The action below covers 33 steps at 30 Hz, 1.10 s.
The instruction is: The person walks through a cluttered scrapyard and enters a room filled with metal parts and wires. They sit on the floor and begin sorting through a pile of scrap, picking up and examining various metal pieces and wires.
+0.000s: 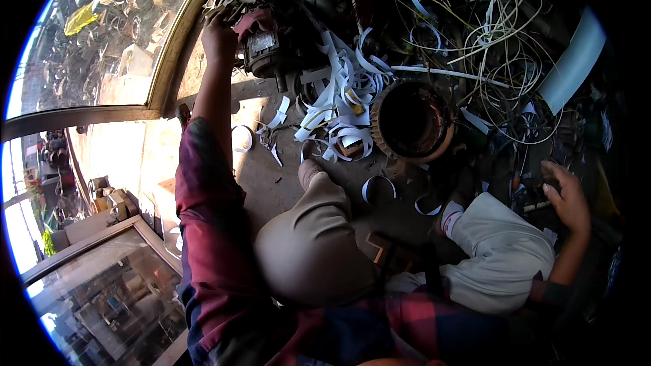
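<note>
Dusty floor (271, 179); grimy, rounded motor (264, 54)

I note casing (380, 130): brown, dark inside. Left of it: white paper strips (344, 85); motor (263, 46), dull-red on top. Right of it: pale-blue sheet (576, 61). Person's side: red-and-navy plaid shirt (210, 227), cream trousers (312, 244).

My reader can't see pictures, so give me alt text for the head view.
A person's left hand reaches beside a red-and-grey metal motor; the open right hand is at far right. Between them lie curled white strips and a round, hollow, ribbed brown metal housing.
</note>
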{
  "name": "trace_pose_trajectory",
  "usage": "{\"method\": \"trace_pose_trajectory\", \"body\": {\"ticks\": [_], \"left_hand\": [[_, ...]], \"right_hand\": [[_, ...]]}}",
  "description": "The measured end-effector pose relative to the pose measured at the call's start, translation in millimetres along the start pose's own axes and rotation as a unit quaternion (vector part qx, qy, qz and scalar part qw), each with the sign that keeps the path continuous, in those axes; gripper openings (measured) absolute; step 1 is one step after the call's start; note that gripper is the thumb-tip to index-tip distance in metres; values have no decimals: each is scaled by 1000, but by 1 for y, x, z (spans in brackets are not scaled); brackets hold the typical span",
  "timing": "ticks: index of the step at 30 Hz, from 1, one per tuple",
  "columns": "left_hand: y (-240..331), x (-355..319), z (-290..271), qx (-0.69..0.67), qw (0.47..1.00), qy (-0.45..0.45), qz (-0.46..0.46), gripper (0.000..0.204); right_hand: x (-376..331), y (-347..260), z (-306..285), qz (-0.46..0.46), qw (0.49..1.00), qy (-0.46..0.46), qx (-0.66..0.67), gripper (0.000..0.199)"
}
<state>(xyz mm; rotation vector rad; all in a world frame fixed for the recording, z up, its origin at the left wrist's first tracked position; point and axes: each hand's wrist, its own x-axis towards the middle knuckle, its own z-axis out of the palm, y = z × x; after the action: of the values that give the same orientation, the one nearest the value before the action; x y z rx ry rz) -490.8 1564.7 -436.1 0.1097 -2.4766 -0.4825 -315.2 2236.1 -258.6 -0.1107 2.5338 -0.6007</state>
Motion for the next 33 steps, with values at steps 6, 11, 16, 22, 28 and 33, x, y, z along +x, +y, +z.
{"method": "trace_pose_trajectory", "body": {"ticks": [6, 11, 16, 22, 28, 33], "left_hand": [[-22, -36, 42, 64, 992, 16, -109, 40], [-75, -138, 23, 17, 929, -74, -363, 36], [-132, -276, 20, 82, 877, -333, -337, 47], [-95, -344, 36, 206, 779, -550, -220, 33], [13, -234, 24, 12, 627, -740, -243, 24], [74, -200, 91, -83, 909, -408, -19, 58]], "right_hand": [[9, 3, 2, 28, 999, -19, 4, 46], [3, 24, 2, 43, 998, -33, 29, 45], [18, 27, 2, 59, 997, -43, 12, 46], [34, 15, 10, 54, 996, -65, -4, 45], [28, 5, 7, 72, 996, -60, -13, 45], [33, -10, 3, 46, 997, -55, -42, 42]]}}
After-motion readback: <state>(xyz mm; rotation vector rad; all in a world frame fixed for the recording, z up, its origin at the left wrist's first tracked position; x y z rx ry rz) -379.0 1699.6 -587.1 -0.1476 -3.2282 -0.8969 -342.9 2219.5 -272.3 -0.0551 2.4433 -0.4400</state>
